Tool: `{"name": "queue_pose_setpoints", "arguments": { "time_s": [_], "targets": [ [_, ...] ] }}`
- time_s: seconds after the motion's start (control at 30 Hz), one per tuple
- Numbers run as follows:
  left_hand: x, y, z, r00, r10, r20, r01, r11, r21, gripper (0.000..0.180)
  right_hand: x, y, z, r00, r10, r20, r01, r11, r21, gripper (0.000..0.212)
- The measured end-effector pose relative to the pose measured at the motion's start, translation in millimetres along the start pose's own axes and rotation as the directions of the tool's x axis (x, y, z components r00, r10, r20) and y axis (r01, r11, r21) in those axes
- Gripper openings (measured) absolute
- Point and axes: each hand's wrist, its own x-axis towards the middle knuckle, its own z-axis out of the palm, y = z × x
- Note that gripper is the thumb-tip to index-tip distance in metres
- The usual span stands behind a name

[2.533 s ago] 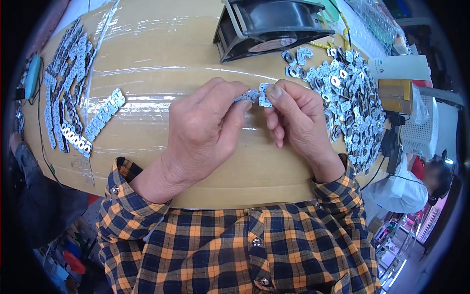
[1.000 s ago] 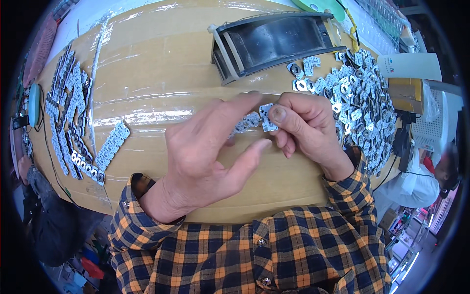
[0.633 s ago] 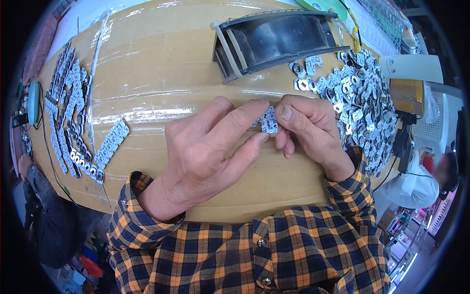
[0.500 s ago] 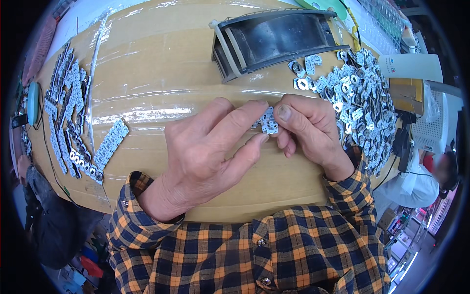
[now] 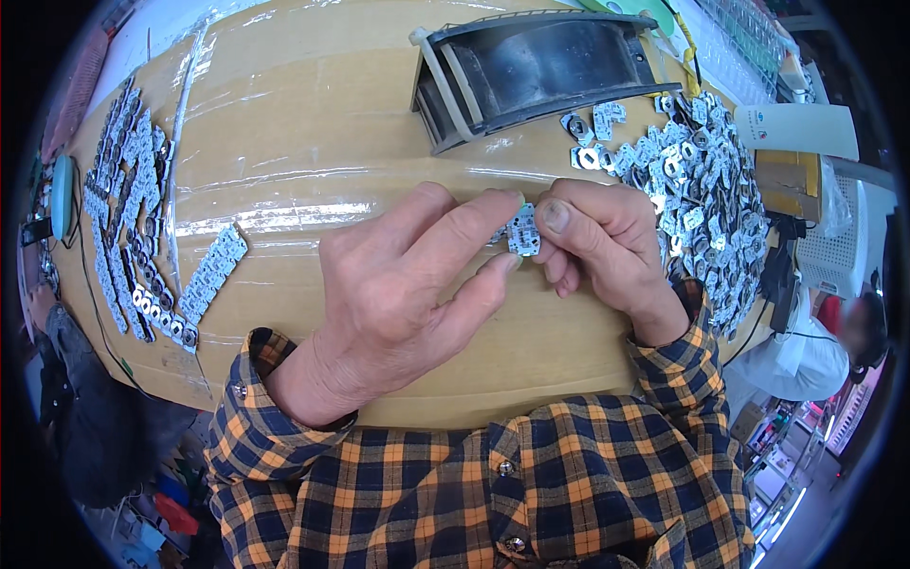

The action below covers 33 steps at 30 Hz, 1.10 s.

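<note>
My left hand (image 5: 408,284) and my right hand (image 5: 602,237) meet over the middle of the tan, film-covered table (image 5: 313,123). Between their fingertips sits a short stack of small silver metal parts (image 5: 522,230). The right thumb presses on its right side, and the left index and middle fingers close on its left side. Most of the stack is hidden by the fingers. A loose heap of the same silver parts (image 5: 697,199) lies just right of my right hand. Finished rows of stacked parts (image 5: 142,247) lie at the table's left edge.
A black, tray-like housing with a pale strap (image 5: 531,71) stands at the back of the table. A white card (image 5: 806,128) and a brown box (image 5: 791,185) sit at the far right. Another person in white (image 5: 806,356) is at the lower right.
My left hand's fingers, spread apart a second ago, have closed onto the stack. The long row of parts seen earlier between the hands is now bunched into a short stack.
</note>
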Motion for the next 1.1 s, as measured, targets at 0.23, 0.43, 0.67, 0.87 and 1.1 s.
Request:
{"name": "queue_pose_setpoints", "arguments": {
  "time_s": [0.23,0.43,0.67,0.87,1.1],
  "targets": [
    [-2,1,-1,1.000,0.021,0.003,-0.021,0.999,0.041,0.038,0,1,0,0.990,-0.131,0.057,0.139,0.974,-0.180,0.031],
    [-2,-3,7,0.997,0.023,-0.078,-0.023,1.000,-0.007,0.039,0,1,1,0.996,-0.084,0.001,0.084,0.992,-0.097,0.026],
    [-1,4,-2,1.000,-0.014,0.018,0.015,0.999,-0.050,0.040,3,-2,0,0.999,-0.047,0.014,0.048,0.996,-0.080,0.031],
    [-1,-3,5,0.997,0.029,-0.073,-0.030,0.999,-0.024,0.030,3,-2,2,0.999,-0.023,-0.038,0.021,0.998,-0.051,0.033],
    [-1,3,0,0.999,-0.026,-0.030,0.025,0.999,-0.033,0.022,3,-2,2,0.999,-0.021,-0.034,0.020,0.999,-0.025,0.033]
  ]
}}
